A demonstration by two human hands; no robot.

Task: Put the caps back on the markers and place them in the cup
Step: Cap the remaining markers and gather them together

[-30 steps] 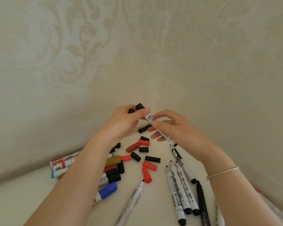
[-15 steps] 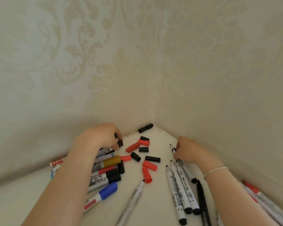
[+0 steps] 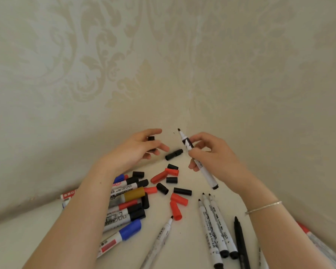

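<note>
left hand point(image 3: 138, 150): pinching black cap point(image 3: 151, 138) | right hand point(image 3: 213, 156): gripping uncapped marker point(image 3: 197, 160), tip up | apart, above loose caps point(image 3: 171, 183) on table point(image 3: 17, 239)

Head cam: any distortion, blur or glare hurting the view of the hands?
Head view: wide-angle bend curves the wall corner and table edge; soft even light, no glare; left hand with black cap and right hand with uncapped marker reasonably sharp.
</note>
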